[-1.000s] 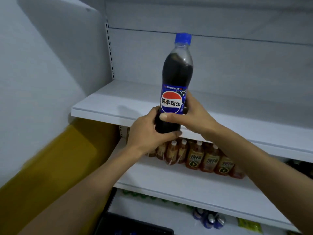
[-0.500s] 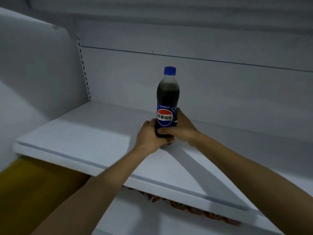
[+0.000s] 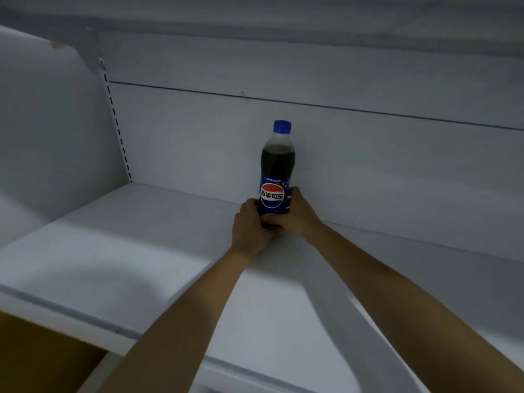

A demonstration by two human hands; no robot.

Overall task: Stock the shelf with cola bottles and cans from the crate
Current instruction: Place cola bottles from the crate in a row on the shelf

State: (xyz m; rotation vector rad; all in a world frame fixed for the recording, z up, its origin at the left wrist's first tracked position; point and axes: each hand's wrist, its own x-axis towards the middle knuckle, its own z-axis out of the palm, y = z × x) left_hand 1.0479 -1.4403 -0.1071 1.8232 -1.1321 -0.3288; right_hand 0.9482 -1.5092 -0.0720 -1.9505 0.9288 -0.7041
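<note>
Head view: cola bottle now deeper on shelf.

The cola bottle holds near-black liquid under a bright blue cap. Its label is deep blue with a round red, white and blue emblem. The shelf and back panel are pale grey-white, the panel crossed by a thin dark line. Dark slots dot the upright. A mustard-yellow surface shows at lower left.

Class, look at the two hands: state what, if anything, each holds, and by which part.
Both grip one upright cola bottle by its lower body: the left hand from the left, the right hand from the right, at label height and below.
</note>
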